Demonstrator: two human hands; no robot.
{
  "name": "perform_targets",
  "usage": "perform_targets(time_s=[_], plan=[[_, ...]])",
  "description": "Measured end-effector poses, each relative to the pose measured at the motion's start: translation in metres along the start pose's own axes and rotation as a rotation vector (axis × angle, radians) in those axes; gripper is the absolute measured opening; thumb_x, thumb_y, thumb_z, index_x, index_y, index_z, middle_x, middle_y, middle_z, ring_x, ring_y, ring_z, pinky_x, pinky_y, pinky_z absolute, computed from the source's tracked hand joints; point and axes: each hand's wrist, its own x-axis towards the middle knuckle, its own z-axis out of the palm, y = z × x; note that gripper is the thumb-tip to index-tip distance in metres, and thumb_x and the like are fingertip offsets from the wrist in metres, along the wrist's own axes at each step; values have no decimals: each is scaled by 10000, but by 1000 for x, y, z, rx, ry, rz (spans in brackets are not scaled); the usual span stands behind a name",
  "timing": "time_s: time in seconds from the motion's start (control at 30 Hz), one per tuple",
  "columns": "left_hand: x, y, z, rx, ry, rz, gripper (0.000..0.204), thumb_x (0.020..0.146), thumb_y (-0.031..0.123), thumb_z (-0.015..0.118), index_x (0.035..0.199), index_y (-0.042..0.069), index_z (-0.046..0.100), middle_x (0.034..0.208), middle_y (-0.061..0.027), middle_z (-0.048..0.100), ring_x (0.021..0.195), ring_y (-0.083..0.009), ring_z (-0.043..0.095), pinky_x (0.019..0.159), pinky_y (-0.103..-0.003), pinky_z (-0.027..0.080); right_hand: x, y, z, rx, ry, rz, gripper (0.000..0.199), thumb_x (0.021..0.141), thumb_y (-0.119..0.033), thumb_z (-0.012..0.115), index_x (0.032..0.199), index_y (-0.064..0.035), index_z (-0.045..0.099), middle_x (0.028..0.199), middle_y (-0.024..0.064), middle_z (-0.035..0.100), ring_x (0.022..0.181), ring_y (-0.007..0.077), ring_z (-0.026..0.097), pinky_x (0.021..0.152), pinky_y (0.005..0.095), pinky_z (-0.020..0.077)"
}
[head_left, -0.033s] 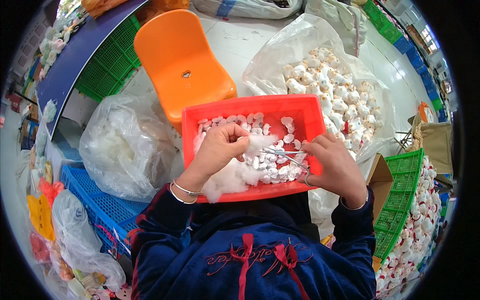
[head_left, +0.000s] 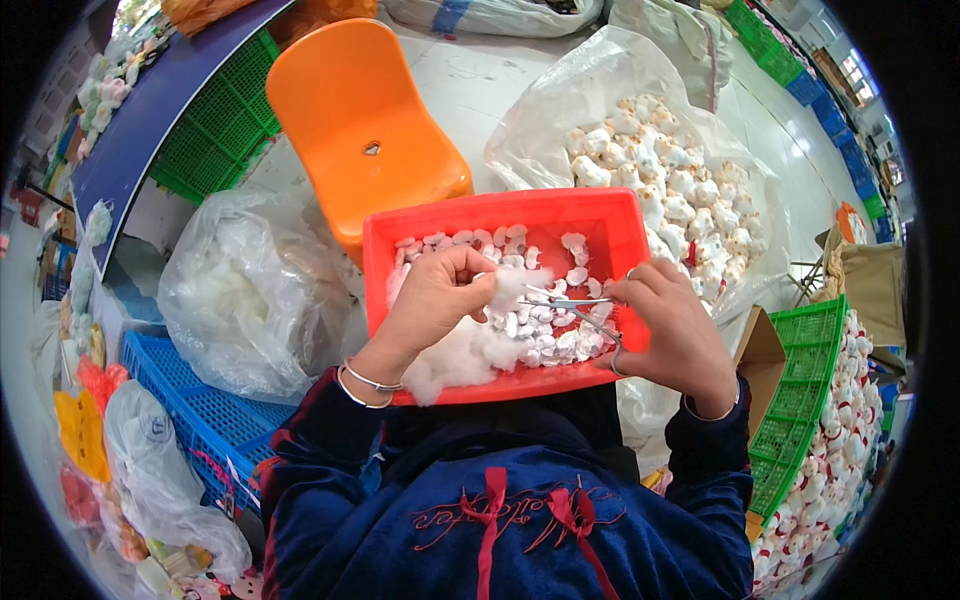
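Note:
My left hand (head_left: 435, 300) pinches a small white piece with a wispy tuft of stuffing (head_left: 513, 287) over the red tub; fingers partly hide the piece. My right hand (head_left: 668, 330) holds silver, scissor-handled forceps (head_left: 570, 303), thumb and fingers at the spread handle loops. The forceps' tips meet the tuft beside my left fingertips. Below, the red tub (head_left: 480, 386) rests close against my body. Many small white fabric pieces (head_left: 565, 347) lie in it, and a larger heap of white stuffing (head_left: 460, 362) fills its near left side.
An orange chair (head_left: 365, 110) stands beyond the tub. Left of it is a clear bag of stuffing (head_left: 250, 300) by a blue crate (head_left: 190, 410). On the right are a large bag of white stuffed pieces (head_left: 690, 190) and a green crate (head_left: 800, 400).
My right fingers have spread slightly and the forceps' handles have parted a little. My left hand stays in nearly the same place.

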Motion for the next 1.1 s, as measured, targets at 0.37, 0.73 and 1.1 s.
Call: perform_targets(time_s=[0.37,0.73,1.1], plan=[[-5,3,4,-64,16,6,141,986,84,686,1074,-19,720,919,-44,715,700,-85,668,662,-234,580,8,2,8,-180,-39,7,326,717,-191,823,1010,-101,712,905,56,650,942,286,619,826,437,444],[-2,-14,0,-171,23,-41,124,996,98,673,1046,-14,697,886,-56,709,660,-95,661,627,-224,565,9,-2,11,-158,41,-26,469,701,-185,845,1138,-99,696,1069,86,640,1070,299,588,885,441,441],[-7,-8,8,-237,50,-52,113,1001,96,679,1053,2,714,873,-50,706,681,-104,681,636,-230,588,9,-6,10,-236,-25,19,338,730,-174,827,1046,-119,723,941,54,647,966,272,612,853,433,430]])
